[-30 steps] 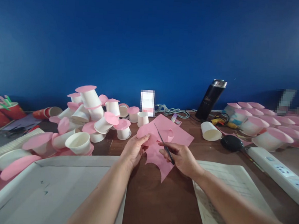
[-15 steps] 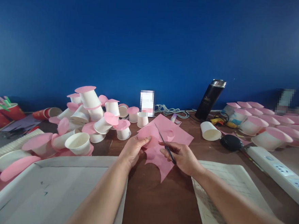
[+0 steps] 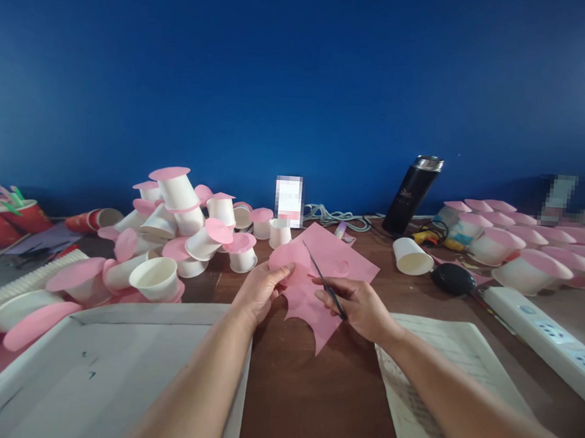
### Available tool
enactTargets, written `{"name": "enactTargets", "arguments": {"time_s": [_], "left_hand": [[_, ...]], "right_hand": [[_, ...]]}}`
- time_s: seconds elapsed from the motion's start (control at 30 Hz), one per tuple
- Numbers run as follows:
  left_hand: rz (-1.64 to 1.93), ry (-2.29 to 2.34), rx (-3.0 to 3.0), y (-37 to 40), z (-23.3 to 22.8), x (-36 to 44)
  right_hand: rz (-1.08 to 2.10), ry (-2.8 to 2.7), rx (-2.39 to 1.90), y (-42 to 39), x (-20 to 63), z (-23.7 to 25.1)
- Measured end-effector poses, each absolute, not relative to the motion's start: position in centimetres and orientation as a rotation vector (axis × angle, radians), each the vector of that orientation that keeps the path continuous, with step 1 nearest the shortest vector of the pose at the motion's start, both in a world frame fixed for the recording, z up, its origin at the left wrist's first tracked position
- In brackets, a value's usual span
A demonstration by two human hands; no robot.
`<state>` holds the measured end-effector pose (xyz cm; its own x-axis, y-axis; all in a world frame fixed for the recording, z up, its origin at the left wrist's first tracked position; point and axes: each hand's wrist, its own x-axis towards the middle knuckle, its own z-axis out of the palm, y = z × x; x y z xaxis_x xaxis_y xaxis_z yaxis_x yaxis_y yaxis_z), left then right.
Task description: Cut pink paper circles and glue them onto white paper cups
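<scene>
My left hand (image 3: 266, 285) pinches a piece of pink paper (image 3: 290, 253) between thumb and fingers, just left of the scissors. Around the dark handles of the scissors (image 3: 328, 289) my right hand (image 3: 361, 305) is closed, with the blades pointing up and left along the paper in my left hand. A larger pink sheet (image 3: 353, 255) lies flat beneath both hands, and its near edge shows curved cut-outs and pointed corners. How far apart the blades stand is hard to make out.
White paper cups (image 3: 153, 277) with pink discs crowd the left; more capped cups (image 3: 534, 266) fill the right. A black flask (image 3: 412, 195), a cup on its side (image 3: 411, 256), a black rounded object (image 3: 452, 279) and a power strip (image 3: 545, 333) stand right. A lit phone (image 3: 288, 199) leans behind.
The pink paper in my left hand has turned slightly, and the loose strip by the blades sits a little differently. Both hands stay in nearly the same place.
</scene>
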<state>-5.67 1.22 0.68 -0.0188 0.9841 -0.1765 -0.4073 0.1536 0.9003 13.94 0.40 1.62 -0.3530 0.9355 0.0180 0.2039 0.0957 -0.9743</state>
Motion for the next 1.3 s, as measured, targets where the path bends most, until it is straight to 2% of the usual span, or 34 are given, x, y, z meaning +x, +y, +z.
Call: {"name": "enactTargets", "arguments": {"time_s": [1.07, 1.3], "left_hand": [[1.443, 0.989, 0.593, 1.27, 1.45, -5.56], [1.404, 1.074, 0.828, 1.49, 0.67, -5.71]], "right_hand": [[1.348, -1.658, -1.104, 0.22, 13.73, 1.25], [1.344, -1.643, -1.149, 0.35, 13.61, 1.37]]}}
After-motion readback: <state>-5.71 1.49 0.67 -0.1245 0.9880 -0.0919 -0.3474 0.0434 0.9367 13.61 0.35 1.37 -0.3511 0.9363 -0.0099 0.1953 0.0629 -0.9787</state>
